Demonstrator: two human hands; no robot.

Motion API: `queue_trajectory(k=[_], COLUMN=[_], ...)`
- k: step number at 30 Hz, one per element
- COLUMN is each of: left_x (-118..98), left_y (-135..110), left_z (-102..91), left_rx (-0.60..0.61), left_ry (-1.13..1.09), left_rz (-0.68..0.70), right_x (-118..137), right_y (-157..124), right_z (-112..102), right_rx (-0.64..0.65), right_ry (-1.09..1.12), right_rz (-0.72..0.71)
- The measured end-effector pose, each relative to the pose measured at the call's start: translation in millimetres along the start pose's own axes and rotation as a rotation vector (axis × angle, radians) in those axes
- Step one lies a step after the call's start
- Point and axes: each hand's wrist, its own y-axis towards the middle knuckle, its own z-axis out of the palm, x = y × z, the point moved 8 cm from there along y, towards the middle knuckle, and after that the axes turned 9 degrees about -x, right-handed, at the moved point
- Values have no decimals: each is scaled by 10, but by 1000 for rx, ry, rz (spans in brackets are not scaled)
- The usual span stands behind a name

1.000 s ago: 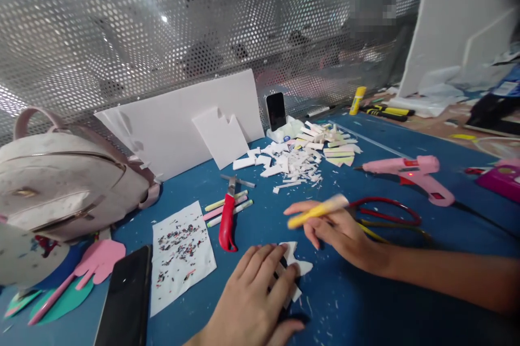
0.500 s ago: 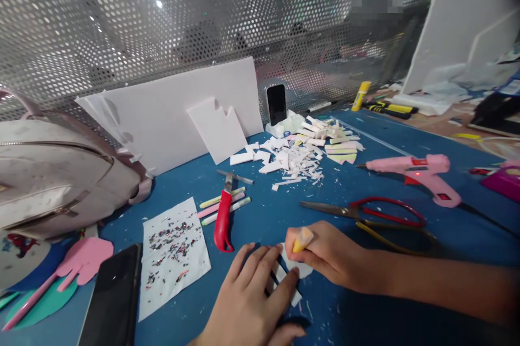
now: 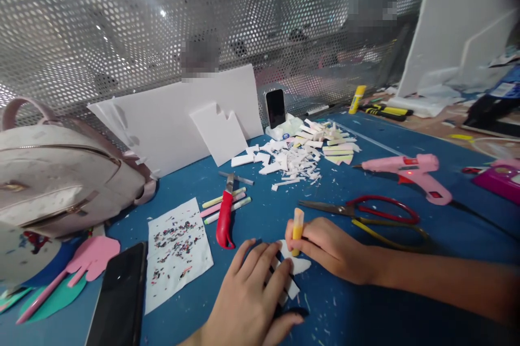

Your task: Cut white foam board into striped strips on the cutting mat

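My left hand (image 3: 252,297) lies flat with fingers spread on a small white foam cut-out (image 3: 298,266) on the blue table (image 3: 349,308), pressing it down. My right hand (image 3: 329,248) is closed around a yellow marker (image 3: 297,229), held nearly upright with its tip on the same white piece. Both hands meet at the table's near edge.
Red-handled scissors (image 3: 365,210) and a pink glue gun (image 3: 410,170) lie right of my hands. A red cutter (image 3: 225,219), pastel sticks (image 3: 225,205), a speckled paper (image 3: 176,251), a dark phone (image 3: 117,297), a bag (image 3: 60,173), foam scraps (image 3: 296,159) and white boards (image 3: 179,118) lie left and behind.
My right hand came down from above the table to the white piece and turned the yellow marker from lying sideways to upright. The left hand stayed pressed on the piece.
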Motion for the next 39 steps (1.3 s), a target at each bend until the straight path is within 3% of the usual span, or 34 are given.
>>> queue_trajectory(k=[22,29,39], left_x=[-32,82,70], left_y=[104,305,529], left_z=[-100,-96,112], left_rx=[-5,-25,130], left_ry=[15,-86,26], left_rz=[38,-87,33], right_x=[-43,-174,-276], right_y=[-6,33,-57], right_z=[-27,-120,-279], right_rx=[-2,-146,-340], right_ry=[114,236,509], right_rz=[88,189,194])
